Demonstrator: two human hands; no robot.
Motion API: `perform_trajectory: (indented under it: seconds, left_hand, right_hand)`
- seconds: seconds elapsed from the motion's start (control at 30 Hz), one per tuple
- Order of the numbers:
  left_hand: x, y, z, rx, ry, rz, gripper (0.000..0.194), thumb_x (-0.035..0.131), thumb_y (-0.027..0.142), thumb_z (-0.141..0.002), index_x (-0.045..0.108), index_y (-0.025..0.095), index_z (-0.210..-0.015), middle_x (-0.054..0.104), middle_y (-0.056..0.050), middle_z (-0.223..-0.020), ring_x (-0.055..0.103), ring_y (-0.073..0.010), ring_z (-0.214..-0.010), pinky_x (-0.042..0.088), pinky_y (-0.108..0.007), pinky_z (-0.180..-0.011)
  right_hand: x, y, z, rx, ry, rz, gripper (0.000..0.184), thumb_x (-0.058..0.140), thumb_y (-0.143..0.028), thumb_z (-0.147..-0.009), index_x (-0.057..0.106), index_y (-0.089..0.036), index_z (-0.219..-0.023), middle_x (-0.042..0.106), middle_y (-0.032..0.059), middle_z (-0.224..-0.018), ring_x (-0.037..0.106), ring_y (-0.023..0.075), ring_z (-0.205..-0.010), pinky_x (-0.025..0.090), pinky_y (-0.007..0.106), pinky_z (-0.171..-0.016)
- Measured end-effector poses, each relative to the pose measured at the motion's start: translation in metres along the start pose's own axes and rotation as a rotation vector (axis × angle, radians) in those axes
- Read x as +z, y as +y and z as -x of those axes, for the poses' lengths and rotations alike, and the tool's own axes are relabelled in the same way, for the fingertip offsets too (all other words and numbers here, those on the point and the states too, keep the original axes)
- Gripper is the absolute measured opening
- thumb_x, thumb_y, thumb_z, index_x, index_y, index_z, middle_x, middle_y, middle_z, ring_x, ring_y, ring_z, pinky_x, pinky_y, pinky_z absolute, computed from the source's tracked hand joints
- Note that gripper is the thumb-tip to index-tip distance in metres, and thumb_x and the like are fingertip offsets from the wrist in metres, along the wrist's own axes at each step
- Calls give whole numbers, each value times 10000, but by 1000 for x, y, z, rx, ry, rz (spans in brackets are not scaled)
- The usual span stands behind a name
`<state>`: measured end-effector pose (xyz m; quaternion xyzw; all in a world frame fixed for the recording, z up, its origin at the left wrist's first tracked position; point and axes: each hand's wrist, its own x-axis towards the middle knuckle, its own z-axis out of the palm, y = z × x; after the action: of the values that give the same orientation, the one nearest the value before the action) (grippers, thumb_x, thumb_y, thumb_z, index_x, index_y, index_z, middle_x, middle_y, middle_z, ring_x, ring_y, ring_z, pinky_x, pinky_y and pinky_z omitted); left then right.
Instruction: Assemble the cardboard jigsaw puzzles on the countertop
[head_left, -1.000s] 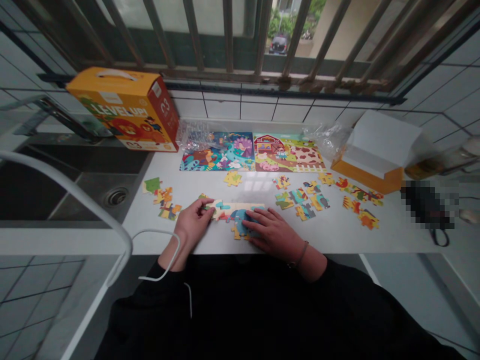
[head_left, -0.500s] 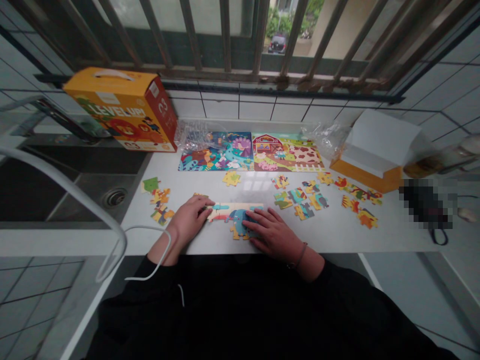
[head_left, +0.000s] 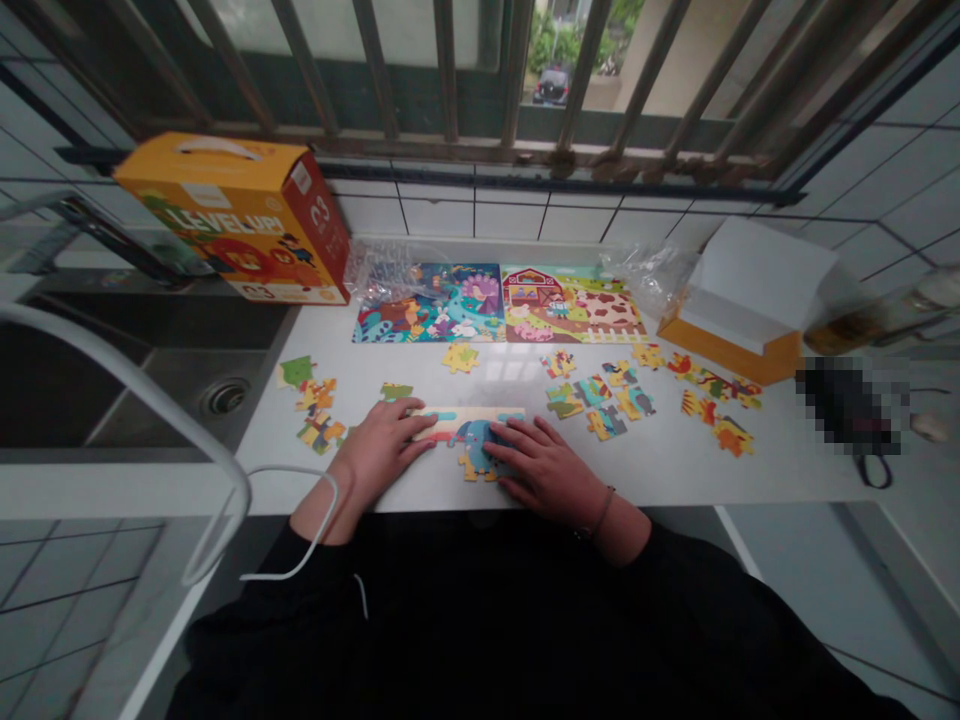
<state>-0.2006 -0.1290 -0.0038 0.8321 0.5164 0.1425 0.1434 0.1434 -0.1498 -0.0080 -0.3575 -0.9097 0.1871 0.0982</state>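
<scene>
My left hand (head_left: 382, 450) lies flat on the counter, its fingertips on the left end of a joined strip of jigsaw pieces (head_left: 466, 424). My right hand (head_left: 544, 470) rests its fingers on a blue elephant section (head_left: 475, 449) below that strip. Neither hand grips anything. A green and yellow piece (head_left: 395, 391) lies just beyond my left fingers. Loose pieces lie in a left cluster (head_left: 321, 410) and a right cluster (head_left: 604, 405). Two finished pictures, a jungle scene (head_left: 427, 305) and a farm scene (head_left: 571, 305), lie farther away.
An orange "Level Up" box (head_left: 232, 215) and a crumpled plastic bag (head_left: 382, 270) stand at the back left. An open orange-and-white box (head_left: 739, 300) sits at the right. A steel sink (head_left: 150, 390) lies left of the counter, below a curved white pipe (head_left: 127, 365). Window bars (head_left: 450, 80) run behind.
My left hand has slid slightly toward me, uncovering the green and yellow piece. The whole view has shifted slightly.
</scene>
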Motion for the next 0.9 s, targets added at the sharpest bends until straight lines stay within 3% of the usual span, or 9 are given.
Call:
perform_trajectory:
  seconds: [0.17,0.3,0.43,0.53,0.67,0.77,0.9]
  left_hand:
    - [11,17,3,50,32,-97,348,589,425,-1101,786,265,-1338,678,-155,-1422,639,-341,-1296,544,-535,-1120]
    - [21,39,-2,68,50,-181,341,568,334,-1112,748,291,-1397,670,-148,-1454,634,-335,-1289,545,-542,-1107]
    - [26,55,-7,51,31,-243,375,538,304,-1120,705,287,-1454,662,-146,-1497,633,-340,-1271,576,-526,-1039]
    - [24,55,-9,35,37,-200,376,530,341,-1122,697,274,-1452,653,-139,-1516,617,-340,-1317,560,-531,-1077]
    - [1,26,-11,-147,129,-155,450,466,344,-1116,633,231,-1518,650,-154,-1503,597,-337,-1361,517,-530,-1144]
    - [-31,-13,-12,-542,241,-248,483,500,343,-1058,629,160,-1486,643,-193,-1460,577,-364,-1371,453,-535,-1201]
    - [-70,-62,-6,-790,299,-251,543,416,363,-1042,586,-59,-1338,566,-387,-1369,480,-527,-1371,374,-752,-1121]
  right_hand:
    - [-7,6,11,31,5,45,524,651,-343,-1066,594,-309,-1586,483,66,-1747,445,344,-1608,219,669,-1361]
    - [-9,14,26,52,37,82,511,660,-332,-1058,616,-295,-1566,508,69,-1730,477,354,-1583,280,670,-1343]
    - [-2,16,35,69,96,106,504,623,-330,-1076,609,-275,-1577,506,85,-1729,457,364,-1597,313,685,-1326]
    - [4,13,37,78,135,114,512,602,-315,-1077,596,-267,-1587,500,93,-1732,440,368,-1610,293,696,-1330]
    - [8,12,38,69,149,120,524,594,-313,-1073,582,-248,-1593,476,91,-1748,408,366,-1631,265,690,-1343]
    - [8,13,38,63,148,125,524,590,-321,-1076,578,-242,-1594,478,86,-1748,408,363,-1630,284,690,-1335]
    - [7,13,37,66,165,118,508,600,-336,-1071,604,-245,-1571,504,89,-1730,431,361,-1616,302,684,-1332]
